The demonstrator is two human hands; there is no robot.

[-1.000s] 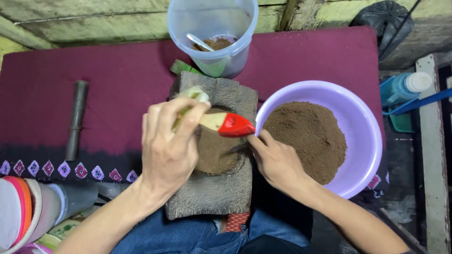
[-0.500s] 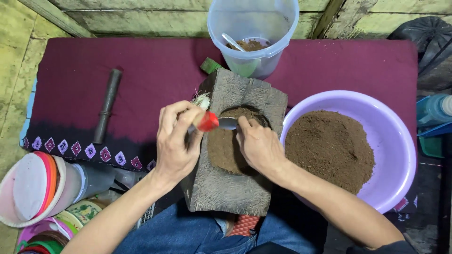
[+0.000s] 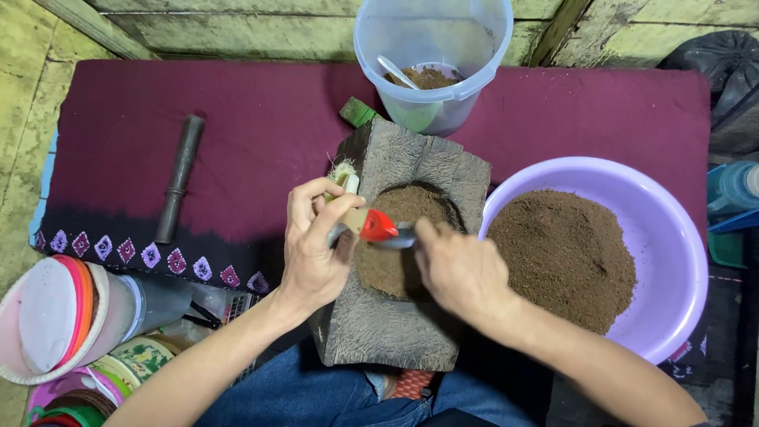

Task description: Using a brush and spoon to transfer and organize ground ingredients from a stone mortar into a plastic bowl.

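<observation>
Hands meet over one wooden mould (image 3: 403, 316) of brown powder: left hand (image 3: 315, 247) fingers grasp one red-handled brush (image 3: 378, 227), right hand (image 3: 458, 269) fingers clenched beside one purple basin (image 3: 672, 237).

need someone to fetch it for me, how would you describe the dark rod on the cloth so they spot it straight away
Start at the maroon cloth spread on the floor. On its left side, well away from the wooden block and both hands, lies a dark rod, pointing roughly away from the person. It is the only long, thin, dark cylinder there; the clear bucket and purple basin are round and light.
</observation>
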